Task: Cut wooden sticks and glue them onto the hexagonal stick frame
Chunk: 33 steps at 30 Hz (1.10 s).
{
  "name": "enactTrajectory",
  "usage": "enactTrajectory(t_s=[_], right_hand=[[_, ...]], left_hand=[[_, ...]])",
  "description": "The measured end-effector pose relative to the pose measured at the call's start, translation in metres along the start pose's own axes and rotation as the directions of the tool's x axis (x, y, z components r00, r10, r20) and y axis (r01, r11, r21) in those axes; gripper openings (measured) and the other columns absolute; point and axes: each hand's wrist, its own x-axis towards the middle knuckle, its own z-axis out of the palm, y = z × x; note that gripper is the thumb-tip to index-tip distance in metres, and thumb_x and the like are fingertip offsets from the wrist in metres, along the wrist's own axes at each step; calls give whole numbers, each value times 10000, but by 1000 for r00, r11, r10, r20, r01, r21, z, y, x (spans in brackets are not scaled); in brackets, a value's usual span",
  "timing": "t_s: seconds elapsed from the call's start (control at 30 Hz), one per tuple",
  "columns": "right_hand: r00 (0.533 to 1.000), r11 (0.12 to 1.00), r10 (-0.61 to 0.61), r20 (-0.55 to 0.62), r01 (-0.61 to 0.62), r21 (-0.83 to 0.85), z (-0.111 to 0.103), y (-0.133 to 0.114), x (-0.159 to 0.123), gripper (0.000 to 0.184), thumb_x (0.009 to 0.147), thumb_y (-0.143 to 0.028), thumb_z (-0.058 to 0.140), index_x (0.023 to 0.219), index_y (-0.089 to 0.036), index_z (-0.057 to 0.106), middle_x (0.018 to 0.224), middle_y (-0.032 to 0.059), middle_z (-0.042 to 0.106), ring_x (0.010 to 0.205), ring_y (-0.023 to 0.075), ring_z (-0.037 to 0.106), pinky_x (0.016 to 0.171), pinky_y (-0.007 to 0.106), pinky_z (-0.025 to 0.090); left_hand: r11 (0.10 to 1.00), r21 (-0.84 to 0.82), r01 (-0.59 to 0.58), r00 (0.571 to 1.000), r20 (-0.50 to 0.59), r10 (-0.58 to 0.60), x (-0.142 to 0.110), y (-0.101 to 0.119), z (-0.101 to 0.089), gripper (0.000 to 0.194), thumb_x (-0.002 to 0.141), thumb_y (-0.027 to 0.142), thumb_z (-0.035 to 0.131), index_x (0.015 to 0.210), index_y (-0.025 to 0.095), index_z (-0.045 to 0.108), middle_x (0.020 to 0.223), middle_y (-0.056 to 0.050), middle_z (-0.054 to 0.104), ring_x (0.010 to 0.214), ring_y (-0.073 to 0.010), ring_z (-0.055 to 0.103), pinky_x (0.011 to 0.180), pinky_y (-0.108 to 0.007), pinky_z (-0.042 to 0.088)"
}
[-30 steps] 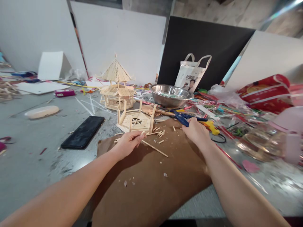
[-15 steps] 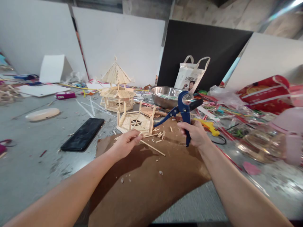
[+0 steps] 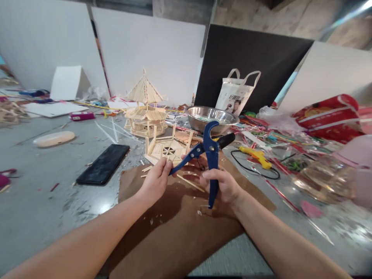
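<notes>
The right hand [image 3: 225, 186] wraps one handle of a blue pipe cutter [image 3: 213, 159] above a brown sheet [image 3: 174, 240]; the left hand [image 3: 155, 179] pinches the other handle's tip. Beyond stands a hexagonal stick base [image 3: 155, 150], a roofed stick pavilion [image 3: 144, 91] farther left.

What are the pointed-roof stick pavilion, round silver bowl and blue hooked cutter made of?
Pointed-roof stick pavilion: probably bare wood, matte and straw-coloured with visible stick rows. Round silver bowl: likely polished steel, given its mirror-like shine. Blue hooked cutter: perhaps painted metal, smooth and evenly coloured; plastic is possible.
</notes>
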Motion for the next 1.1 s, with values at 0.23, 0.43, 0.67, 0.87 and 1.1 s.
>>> enactTrajectory(t_s=[0.23,0.43,0.67,0.87,1.1], right_hand=[[992,978,-128,3,127,-168,4,4,-8,307,556,-170,505,850,-214,585,792,9,611,842,201,536,798,352,371],[909,743,-415,-52,305,-596,-1,-14,-9,255,647,-252,460,892,-197,504,886,40,553,844,194,517,760,344,389],[890,5,-422,176,196,-981,-15,-10,1,438,565,-193,522,991,-161,427,941,86,530,856,220,485,752,332,367],[919,-146,-353,178,134,-980,-12,-6,3,444,594,-268,517,1011,-146,424,927,94,544,837,227,489,723,325,368],[922,-166,-337,189,139,-976,-10,-9,1,418,602,-301,531,984,-163,431,917,93,549,810,224,491,703,325,360]], left_hand=[[999,-33,-20,987,157,25,-4,8,5,315,799,412,311,661,163,445,497,57,363,438,-57,329,439,-184,275],[995,-99,-24,990,138,38,0,5,1,300,770,408,385,633,149,449,507,55,343,459,-53,303,448,-186,255],[957,-288,27,996,90,-1,3,-2,-5,269,714,391,493,611,143,477,516,54,353,483,-49,285,468,-192,228],[927,-370,53,994,109,-13,4,-7,-3,228,690,366,536,648,143,537,539,45,379,499,-50,278,469,-192,226],[902,-427,68,989,148,-4,3,-6,-3,204,677,345,556,644,144,559,562,35,420,527,-59,318,497,-199,261]])
